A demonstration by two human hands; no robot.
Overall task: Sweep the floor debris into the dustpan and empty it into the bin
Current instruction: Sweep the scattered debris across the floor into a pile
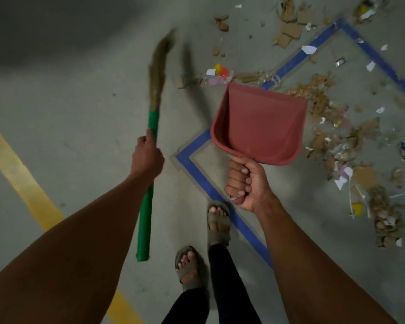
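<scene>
Hands reach out in front: the left hand [147, 157] grips a green-handled broom [150, 146] left of the middle, brush up, and the right hand [246, 181] is curled round the handle of a red dustpan [260, 122], held above the floor near debris [332, 127] at the right.

A red dustpan [260, 122] is held empty at centre frame; cardboard and paper debris [332, 127] is scattered at right.

A green-handled broom [150, 164] is held at left, bristles raised.
</scene>
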